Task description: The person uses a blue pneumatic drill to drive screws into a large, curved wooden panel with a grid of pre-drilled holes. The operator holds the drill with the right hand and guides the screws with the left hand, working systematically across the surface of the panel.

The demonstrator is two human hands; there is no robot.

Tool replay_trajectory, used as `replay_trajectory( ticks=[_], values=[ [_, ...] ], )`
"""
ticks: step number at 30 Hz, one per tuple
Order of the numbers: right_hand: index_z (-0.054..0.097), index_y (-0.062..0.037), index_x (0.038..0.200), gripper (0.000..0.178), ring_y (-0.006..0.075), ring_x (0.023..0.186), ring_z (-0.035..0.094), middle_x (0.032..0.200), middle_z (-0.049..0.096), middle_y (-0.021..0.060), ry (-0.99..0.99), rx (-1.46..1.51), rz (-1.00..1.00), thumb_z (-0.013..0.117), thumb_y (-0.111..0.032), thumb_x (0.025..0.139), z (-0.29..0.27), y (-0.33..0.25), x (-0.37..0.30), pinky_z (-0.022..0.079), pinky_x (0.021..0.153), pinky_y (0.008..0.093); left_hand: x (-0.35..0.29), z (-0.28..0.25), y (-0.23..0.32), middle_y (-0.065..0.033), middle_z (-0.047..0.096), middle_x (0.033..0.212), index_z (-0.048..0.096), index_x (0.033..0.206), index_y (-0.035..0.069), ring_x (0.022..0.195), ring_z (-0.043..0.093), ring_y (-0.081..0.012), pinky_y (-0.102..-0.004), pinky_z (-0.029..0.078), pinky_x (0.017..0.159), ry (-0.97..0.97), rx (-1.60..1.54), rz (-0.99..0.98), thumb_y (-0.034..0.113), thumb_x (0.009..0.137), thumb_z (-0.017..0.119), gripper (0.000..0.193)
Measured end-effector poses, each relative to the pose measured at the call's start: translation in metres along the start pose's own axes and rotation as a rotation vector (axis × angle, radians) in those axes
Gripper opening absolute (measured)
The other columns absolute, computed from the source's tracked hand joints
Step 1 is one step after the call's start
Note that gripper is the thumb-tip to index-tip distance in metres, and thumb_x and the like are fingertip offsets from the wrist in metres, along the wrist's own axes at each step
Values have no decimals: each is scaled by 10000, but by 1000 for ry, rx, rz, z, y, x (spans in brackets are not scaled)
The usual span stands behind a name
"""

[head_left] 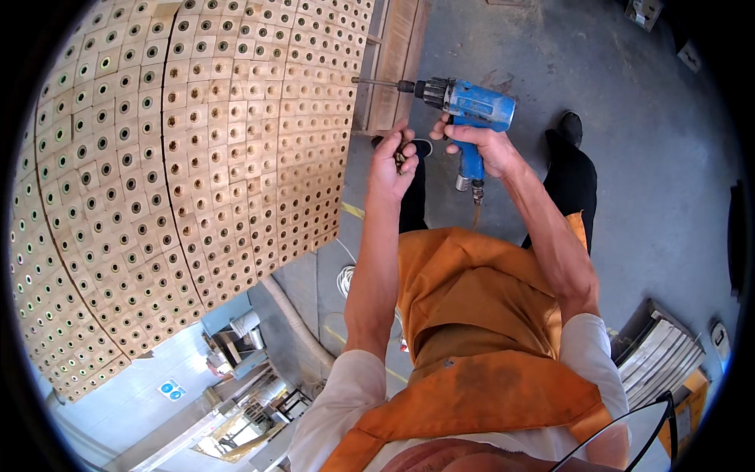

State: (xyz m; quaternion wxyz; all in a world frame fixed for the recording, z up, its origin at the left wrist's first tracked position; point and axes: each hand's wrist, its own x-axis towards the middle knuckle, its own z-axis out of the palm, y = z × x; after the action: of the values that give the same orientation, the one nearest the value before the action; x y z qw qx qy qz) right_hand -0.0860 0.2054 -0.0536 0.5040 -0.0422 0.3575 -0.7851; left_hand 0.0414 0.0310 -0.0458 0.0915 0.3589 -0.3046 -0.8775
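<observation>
A workshop, shown by the stack [224, 157] of drilled wood blocks, the drill [481, 106] and work apron [472, 275] right of the stack, and the thick hose [294, 318] and blue sign [171, 389] past its lower edge

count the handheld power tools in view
1: a blue pneumatic driver, held in the right hand, its bit toward the wooden blocks; others may be hidden behind them.

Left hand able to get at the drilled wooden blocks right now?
Probably yes: the left hand is near the edge of the drilled wooden blocks, with nothing visible between. But it's curled around small metal pieces, limiting its grip. The right hand holds the blue pneumatic driver.
</observation>
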Motion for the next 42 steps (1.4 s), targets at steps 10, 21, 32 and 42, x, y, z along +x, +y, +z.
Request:
replay_trajectory(
  ticks=[10,21,32,42],
  values=[
    [658,-27,1003,203,160,879,620,960,677,61,14,-269,-106,671,-119,822,9,-15,0,500,741,308,-17,-2,-11,-5,556,859,559,1078,61,585,433,-53,-166,311,403,62,97,-32,201,969,529,180],
    [640,-34,1081,293,195,1039,630,1059,677,79,-24,-254,-85,697,-176,832,2,-19,-9,504,785,323,-8,26,30,-20,579,910,542,1140,58,614,469,-76,-173,341,430,34,79,160,167,940,578,230],
    [638,-58,1067,313,177,958,641,1000,683,65,-100,-172,35,717,-184,791,-29,-38,-45,498,721,277,8,34,46,-43,520,874,523,1135,42,638,457,-68,-170,332,427,-288,-114,76,190,961,554,232],
    [656,-52,1055,270,169,935,639,999,685,59,-11,-316,-68,709,-148,809,-26,-27,-54,507,731,287,0,59,53,-11,523,835,535,1102,49,603,446,-58,-170,334,443,0,408,115,231,973,538,223]
  ],
)
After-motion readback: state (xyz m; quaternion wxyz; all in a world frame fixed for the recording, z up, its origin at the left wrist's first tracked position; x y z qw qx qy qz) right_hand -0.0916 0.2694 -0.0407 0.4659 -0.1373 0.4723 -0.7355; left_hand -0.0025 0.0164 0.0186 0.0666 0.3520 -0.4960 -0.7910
